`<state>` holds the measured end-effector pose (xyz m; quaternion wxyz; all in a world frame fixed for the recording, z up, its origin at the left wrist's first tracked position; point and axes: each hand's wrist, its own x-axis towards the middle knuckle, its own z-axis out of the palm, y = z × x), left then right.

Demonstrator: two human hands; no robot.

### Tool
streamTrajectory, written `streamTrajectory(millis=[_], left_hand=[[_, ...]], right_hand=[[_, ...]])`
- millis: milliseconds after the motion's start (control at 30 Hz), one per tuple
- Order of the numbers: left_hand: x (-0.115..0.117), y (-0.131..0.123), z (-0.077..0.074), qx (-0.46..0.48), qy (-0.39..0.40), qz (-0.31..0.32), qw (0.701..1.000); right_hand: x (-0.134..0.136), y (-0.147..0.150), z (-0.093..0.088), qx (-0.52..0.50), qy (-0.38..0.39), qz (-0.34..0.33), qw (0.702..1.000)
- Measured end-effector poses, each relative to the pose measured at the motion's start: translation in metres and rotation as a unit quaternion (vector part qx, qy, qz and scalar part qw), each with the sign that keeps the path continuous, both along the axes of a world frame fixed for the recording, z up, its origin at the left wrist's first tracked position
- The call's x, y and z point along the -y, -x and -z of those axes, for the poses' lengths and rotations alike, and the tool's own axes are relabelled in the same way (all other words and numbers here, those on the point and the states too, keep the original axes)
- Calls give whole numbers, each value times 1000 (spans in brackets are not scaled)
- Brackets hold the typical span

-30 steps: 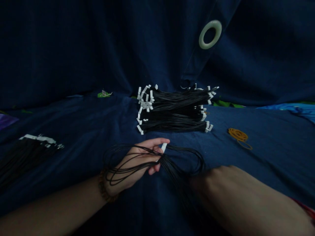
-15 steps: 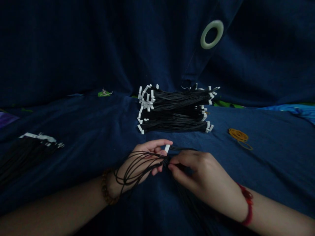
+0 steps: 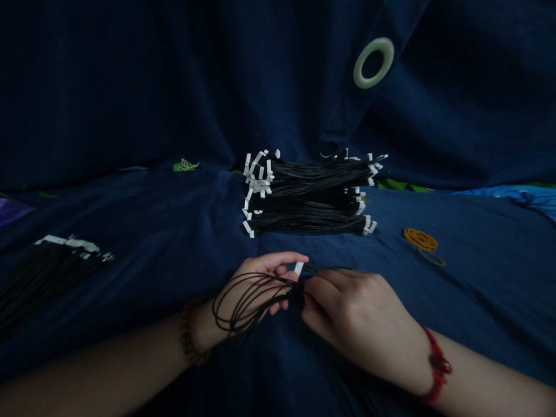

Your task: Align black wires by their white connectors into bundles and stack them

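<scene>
My left hand (image 3: 264, 284) is closed around a black cable (image 3: 237, 310) whose thin wires loop back over the wrist. A white connector (image 3: 299, 269) sticks up between its index finger and thumb. My right hand (image 3: 351, 313) pinches the black wires just right of the connector, its fingers curled and touching the strands. More dark wires trail down below the right hand, hard to make out in the shade.
Beyond my hands, bundles of black cables (image 3: 308, 200) with white connectors lie stacked. Another cable bundle (image 3: 72, 243) is at the left. Orange rubber bands (image 3: 420, 238) lie at the right on the blue cloth (image 3: 478, 278). A pale ring (image 3: 373, 62) sits in the hanging cloth.
Both hands have shifted slightly down and right. My right fingers have curled tighter on the wires, and the wire loops by my left wrist have drawn in a little.
</scene>
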<state>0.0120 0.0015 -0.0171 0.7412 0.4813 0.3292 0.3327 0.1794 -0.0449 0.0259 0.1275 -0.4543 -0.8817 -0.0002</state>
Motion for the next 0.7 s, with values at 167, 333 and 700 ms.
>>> streamTrajectory(millis=[167,333,700], left_hand=[[2,-1,1,-2,7,12,1000],[2,0,1,5,5,21,1000],[7,1,-14,-9,34,0,999]], right_hand=[[1,5,-3,-6,123,75,989],[0,6,-13,16,185,98,978],[4,7,-32,214,-48,-16,976]])
